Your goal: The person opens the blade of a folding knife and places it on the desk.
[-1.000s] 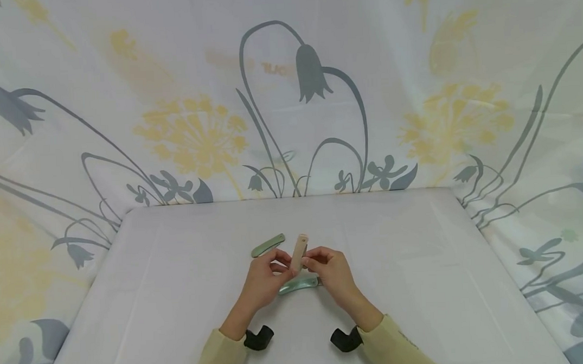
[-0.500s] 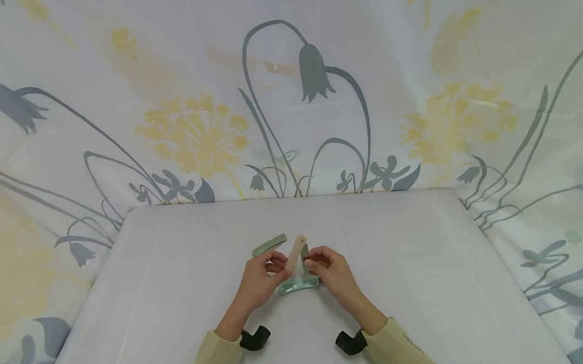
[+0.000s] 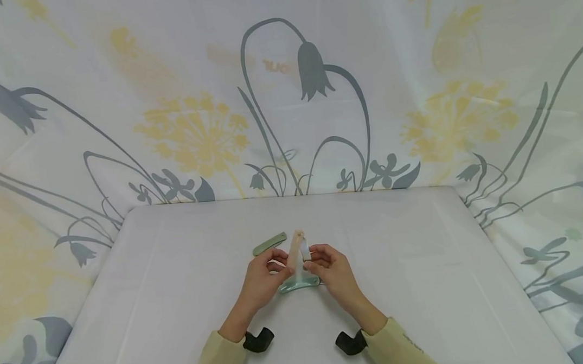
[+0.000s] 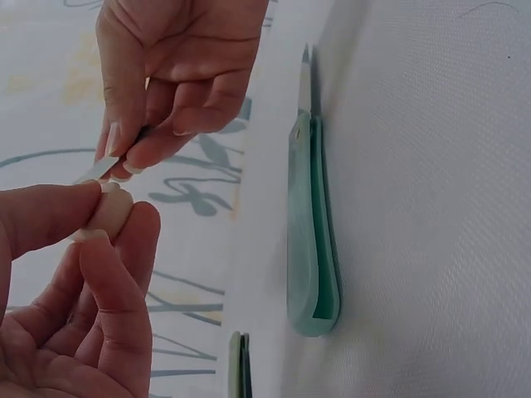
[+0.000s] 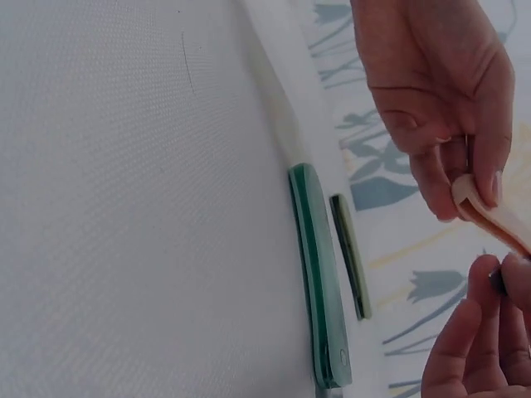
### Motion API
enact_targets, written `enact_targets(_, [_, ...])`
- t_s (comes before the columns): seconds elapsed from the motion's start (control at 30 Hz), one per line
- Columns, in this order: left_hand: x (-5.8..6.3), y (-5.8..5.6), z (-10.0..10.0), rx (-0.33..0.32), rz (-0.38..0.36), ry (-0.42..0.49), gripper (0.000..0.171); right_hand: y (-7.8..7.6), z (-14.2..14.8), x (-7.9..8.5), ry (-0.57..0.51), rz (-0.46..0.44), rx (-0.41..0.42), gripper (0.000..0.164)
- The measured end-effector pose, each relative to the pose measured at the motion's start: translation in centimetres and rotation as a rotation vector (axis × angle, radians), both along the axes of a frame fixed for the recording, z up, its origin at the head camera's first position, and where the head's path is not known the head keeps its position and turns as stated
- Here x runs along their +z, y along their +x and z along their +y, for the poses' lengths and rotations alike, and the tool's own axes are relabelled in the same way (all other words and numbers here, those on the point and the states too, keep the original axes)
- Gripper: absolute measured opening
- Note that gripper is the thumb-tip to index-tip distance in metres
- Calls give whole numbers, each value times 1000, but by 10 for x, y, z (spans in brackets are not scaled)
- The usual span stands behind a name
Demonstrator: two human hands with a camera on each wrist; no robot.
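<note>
My left hand [image 3: 261, 281] pinches the peach handle [image 3: 295, 249] of a folding knife, held above the table with its pivot end up. The knife's blade [image 3: 304, 248] stands partly out of the handle, and my right hand [image 3: 335, 272] pinches it between thumb and fingers. In the left wrist view the blade [image 4: 99, 168] shows between both hands; its far end is hidden by the right fingers. Below the hands lies a teal folding knife [image 4: 307, 232] with its blade out. Behind the left hand is an olive-green folding knife [image 3: 270, 244], apparently folded.
A white-covered table [image 3: 422, 263] bears the knives. Behind it and at both sides hangs a flower-patterned curtain [image 3: 288, 111]. Black curved pieces [image 3: 259, 340] sit at both wrists, close to the sleeve cuffs.
The peach knife's blade has come away from its handle, drawn out to the right by my right hand. My left hand still holds the handle. The knives on the table have stayed put.
</note>
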State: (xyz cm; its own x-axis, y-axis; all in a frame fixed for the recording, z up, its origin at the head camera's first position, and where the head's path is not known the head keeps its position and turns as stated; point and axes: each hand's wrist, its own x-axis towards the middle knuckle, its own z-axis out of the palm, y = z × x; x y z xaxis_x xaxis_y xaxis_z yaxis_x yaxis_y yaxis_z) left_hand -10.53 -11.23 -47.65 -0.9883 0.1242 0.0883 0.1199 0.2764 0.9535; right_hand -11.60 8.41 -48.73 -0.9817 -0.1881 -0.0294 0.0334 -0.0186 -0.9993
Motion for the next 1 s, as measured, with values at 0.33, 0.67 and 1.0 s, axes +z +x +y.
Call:
enact_targets(0.33, [0, 0, -1, -20, 46, -43, 43, -1, 3, 0, 53, 91, -25, 45])
enact_targets(0.67, [-1, 1, -14, -41, 101, -124, 44, 3, 11, 20, 237, 120, -76, 36])
enact_targets(1.0, [3, 3, -29, -130, 117, -234, 43, -11, 36, 4, 378, 198, 18, 34])
